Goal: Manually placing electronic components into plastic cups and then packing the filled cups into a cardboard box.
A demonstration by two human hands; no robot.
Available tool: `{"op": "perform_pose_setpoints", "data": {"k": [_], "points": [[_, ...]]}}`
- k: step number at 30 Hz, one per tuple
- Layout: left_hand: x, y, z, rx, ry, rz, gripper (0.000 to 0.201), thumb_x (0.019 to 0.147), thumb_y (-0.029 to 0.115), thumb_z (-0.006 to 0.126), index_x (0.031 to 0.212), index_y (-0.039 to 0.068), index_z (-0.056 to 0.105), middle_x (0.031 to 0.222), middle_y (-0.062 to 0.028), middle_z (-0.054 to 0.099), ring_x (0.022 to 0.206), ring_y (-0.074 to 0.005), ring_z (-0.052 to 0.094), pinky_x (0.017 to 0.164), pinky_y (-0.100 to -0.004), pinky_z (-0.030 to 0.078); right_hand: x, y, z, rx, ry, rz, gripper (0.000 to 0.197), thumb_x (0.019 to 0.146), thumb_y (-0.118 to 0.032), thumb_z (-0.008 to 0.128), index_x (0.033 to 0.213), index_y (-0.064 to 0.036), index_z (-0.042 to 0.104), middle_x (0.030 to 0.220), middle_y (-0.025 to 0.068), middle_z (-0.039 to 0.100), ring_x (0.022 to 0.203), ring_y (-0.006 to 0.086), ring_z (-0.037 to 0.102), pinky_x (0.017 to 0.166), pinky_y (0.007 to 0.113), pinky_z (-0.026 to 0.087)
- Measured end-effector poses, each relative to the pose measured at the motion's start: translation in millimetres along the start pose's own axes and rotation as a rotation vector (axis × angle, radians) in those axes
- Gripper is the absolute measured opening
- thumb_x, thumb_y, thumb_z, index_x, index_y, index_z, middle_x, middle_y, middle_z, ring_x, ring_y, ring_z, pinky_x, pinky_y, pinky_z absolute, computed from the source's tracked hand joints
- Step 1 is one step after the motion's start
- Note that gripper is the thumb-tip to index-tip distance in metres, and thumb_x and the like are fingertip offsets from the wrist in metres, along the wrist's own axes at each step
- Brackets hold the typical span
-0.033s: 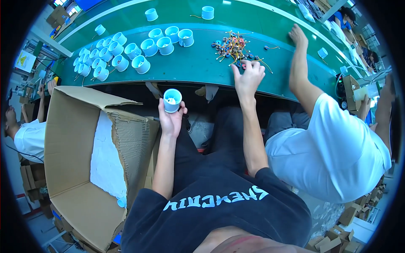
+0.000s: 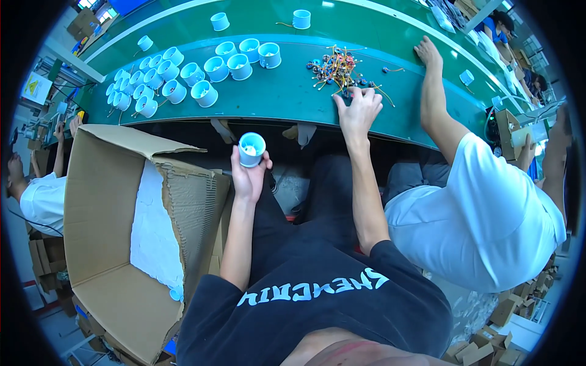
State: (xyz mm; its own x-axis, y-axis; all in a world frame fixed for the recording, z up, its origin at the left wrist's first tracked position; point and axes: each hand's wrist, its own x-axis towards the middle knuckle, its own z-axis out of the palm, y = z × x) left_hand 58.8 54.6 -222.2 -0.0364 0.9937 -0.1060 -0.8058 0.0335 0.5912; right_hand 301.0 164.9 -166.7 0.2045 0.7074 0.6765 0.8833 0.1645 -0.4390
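Observation:
My left hand (image 2: 247, 180) is closed round a light-blue plastic cup (image 2: 250, 160), held upright in front of the table edge. Something whitish lies inside that cup. At the near edge of a tangled pile of small wired components (image 2: 339, 67), my right hand (image 2: 359, 116) reaches in with thumb and fingers apart. Its fingertips are beside a small dark part (image 2: 347, 94), and I cannot make out whether they touch it. Many similar blue cups (image 2: 204, 93) stand on the green table (image 2: 262, 97) left of the pile, some with wires trailing out.
A large open cardboard box (image 2: 104, 201) stands at my left, below the table edge. On my right a co-worker in a white shirt (image 2: 482, 213) stretches an arm over the green surface. Single cups (image 2: 301, 19) stand farther back.
My left hand and its cup have shifted slightly nearer and to the right. The right hand has moved slightly left at the pile. The co-worker's hand has moved a little left.

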Motion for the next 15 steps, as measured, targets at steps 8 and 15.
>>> {"op": "perform_pose_setpoints", "data": {"k": [8,15], "points": [[-42.4,1.8,-24.9,-0.146,0.068,-0.112,0.046,0.099,0.046,0.041,0.118,0.005,0.053,0.099,-0.0087,0.06,0.085,-0.0199,0.056,0.068,-0.0343,0.044,4.0,8.8,19.0,-0.146,0.043,-0.067,0.016,0.083,-0.015,0.07,0.093,-0.0045,0.065,0.091,0.0121,0.064,0.083,0.0291,0.06,0.073,0.039,0.044],[-19.8,25.2,-13.2,-0.241,0.019,-0.025,0.051,0.097,0.04,0.047,0.135,0.006,0.044,0.11,-0.0093,0.059,0.092,-0.0208,0.057,0.072,-0.0354,0.046,30.0,-26.7,13.1,0.561,0.103,0.226,0.014,0.093,-0.009,0.061,0.101,0.002,0.06,0.096,0.016,0.067,0.077,0.0246,0.069,0.063,0.033,0.054]]}}
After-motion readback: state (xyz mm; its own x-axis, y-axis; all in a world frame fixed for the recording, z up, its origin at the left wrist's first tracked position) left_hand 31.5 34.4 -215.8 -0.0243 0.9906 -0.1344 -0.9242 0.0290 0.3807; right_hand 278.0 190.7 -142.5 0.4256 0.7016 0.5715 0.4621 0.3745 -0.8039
